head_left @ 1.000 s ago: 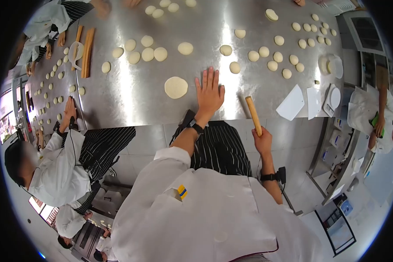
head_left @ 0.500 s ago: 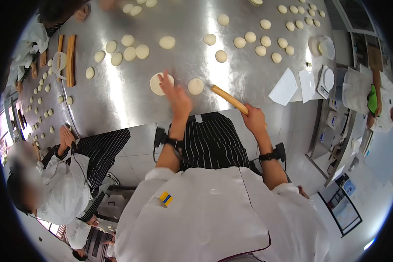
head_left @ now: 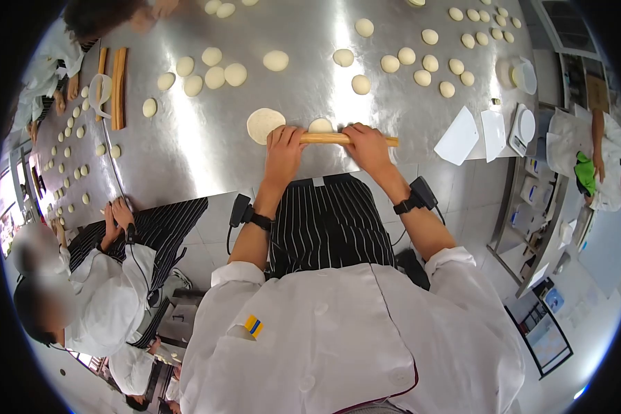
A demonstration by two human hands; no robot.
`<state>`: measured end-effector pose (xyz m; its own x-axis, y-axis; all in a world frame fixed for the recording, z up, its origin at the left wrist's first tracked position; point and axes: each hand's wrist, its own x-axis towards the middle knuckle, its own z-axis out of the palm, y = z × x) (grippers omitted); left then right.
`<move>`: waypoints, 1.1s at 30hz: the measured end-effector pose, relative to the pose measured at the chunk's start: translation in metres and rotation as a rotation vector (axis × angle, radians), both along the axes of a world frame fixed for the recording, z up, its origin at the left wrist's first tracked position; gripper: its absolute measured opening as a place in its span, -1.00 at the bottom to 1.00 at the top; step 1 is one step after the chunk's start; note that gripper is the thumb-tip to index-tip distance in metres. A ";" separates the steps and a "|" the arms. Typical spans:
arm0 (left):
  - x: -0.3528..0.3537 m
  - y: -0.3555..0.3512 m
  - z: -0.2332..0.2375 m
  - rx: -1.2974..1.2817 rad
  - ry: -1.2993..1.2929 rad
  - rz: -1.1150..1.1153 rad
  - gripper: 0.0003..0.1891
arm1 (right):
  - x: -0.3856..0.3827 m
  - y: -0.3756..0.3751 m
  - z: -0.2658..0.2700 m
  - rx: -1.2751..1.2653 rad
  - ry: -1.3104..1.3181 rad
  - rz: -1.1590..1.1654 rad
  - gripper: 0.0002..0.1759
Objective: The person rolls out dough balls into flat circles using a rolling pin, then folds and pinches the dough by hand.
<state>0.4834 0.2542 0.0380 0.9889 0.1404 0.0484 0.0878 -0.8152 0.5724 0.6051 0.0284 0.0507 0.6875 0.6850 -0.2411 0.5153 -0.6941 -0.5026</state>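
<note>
1. The rolling pin (head_left: 331,139) lies across the small dough piece (head_left: 320,125), close to the front edge of the bench (head_left: 207,165). Only the far half of this piece shows behind the pin.
2. First risk, as I judge it: my hands are not placed evenly. The left hand (head_left: 283,143) covers the left end of the pin. The right hand (head_left: 364,143) sits more toward the middle, so the right end sticks out free. Uneven pressure could leave the piece thin on one side and thick on the other.
3. Second risk: the flat dough disc (head_left: 263,123) lies just beside the small piece, and my left fingertips are at its edge. If the pin goes forward at an angle, it could catch the disc and press the two together.
4. Third risk: I see no flour on the steel around the piece, so the dough might stick to the bench or wrap onto the pin.
5. Left hand: palm down on the pin, with the fingers stretched forward over it and not closed around it.
6. Right hand: also palm down and curved over the pin. I cannot tell whether its fingers close under it.
7. Both forearms reach forward and come a little toward each other, and each wrist carries a black band.
</note>
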 end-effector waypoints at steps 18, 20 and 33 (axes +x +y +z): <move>0.040 -0.002 -0.019 0.222 0.089 0.047 -0.24 | -0.010 -0.004 -0.013 0.006 -0.374 -0.113 -0.28; 0.054 0.000 -0.019 0.285 0.092 0.060 -0.24 | -0.003 -0.005 -0.012 0.009 -0.376 -0.125 -0.33; 0.116 0.036 -0.011 0.234 -0.089 0.064 -0.63 | 0.088 0.005 0.021 -0.081 -0.095 0.048 -0.38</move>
<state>0.5992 0.2905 0.0272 0.9688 0.1778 0.1729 0.1018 -0.9207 0.3766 0.6928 0.0334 0.0714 0.6770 0.6982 -0.2326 0.5913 -0.7042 -0.3929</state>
